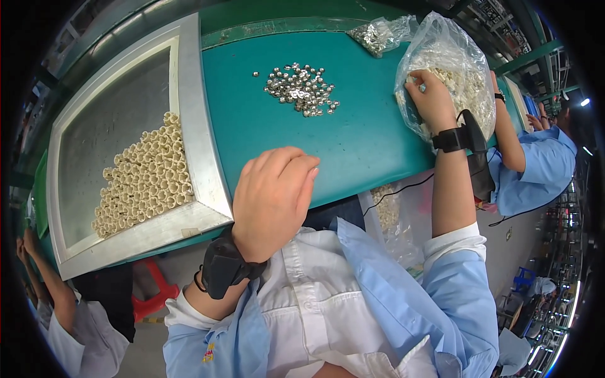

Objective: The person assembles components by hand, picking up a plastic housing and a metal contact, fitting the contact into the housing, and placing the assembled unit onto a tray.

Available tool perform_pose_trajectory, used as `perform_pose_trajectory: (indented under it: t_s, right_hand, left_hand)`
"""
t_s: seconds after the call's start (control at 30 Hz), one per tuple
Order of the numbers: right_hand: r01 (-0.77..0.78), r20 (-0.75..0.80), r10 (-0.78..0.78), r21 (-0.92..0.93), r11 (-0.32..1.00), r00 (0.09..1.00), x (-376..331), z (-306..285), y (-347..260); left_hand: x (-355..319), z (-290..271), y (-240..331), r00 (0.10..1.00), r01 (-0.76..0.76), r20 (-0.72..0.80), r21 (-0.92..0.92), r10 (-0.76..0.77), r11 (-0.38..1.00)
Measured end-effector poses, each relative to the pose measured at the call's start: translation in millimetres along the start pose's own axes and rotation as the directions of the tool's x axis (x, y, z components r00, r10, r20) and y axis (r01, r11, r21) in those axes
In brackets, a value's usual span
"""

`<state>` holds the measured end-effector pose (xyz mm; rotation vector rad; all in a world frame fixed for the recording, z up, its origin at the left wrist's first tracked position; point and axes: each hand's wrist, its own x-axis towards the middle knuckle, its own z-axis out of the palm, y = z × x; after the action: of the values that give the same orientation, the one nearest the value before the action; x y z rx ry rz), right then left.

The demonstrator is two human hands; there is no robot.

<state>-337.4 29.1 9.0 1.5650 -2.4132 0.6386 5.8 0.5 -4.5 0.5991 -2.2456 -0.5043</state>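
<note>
My right hand [433, 101] is at the mouth of a clear plastic bag [444, 41] filled with small cream-coloured plastic parts [467, 88]. Its thumb and forefinger are curled together over the parts; whatever lies between the fingertips is hidden. Over the near edge of the green tabletop [340, 151], my left hand [274, 195] hangs back upward, its fingers bent and pressed together, with the palm out of sight. Beyond it lies a loose heap of small shiny silver metal caps [299, 88]. Cream ring-shaped parts [148, 179] stand packed in rows inside a metal-framed tray [205, 135] at left.
A smaller clear bag of metal pieces [375, 38] rests at the far edge. Below the table, another bag of cream parts [387, 211] shows. A co-worker in blue [532, 164] works at right, another person [82, 321] at left, near a red stool [153, 290].
</note>
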Motion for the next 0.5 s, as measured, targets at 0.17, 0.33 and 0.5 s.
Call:
perform_pose_trajectory:
  t_s: [0.17, 0.33, 0.5]
  right_hand:
    - [-0.010, -0.035, 0.010, -0.008, 1.000, 0.999, -1, 7, 0]
    - [0.087, -0.160, -0.093, -0.043, 0.995, 0.983, -4, 0, -1]
    - [-0.102, 0.013, 0.125, 0.666, 0.739, 0.992, -25, -21, -59]
  left_hand:
    - [-1, 0, -1, 1.000, -0.016, -0.006, -0.009, 0.016, 1.000]
    - [1, -1, 1, 1.000, 0.000, 0.002, -0.015, 0.000, 1.000]
    - [3, -2, 0, 0.997, 0.074, -0.005, -0.164, -0.076, 0.984]
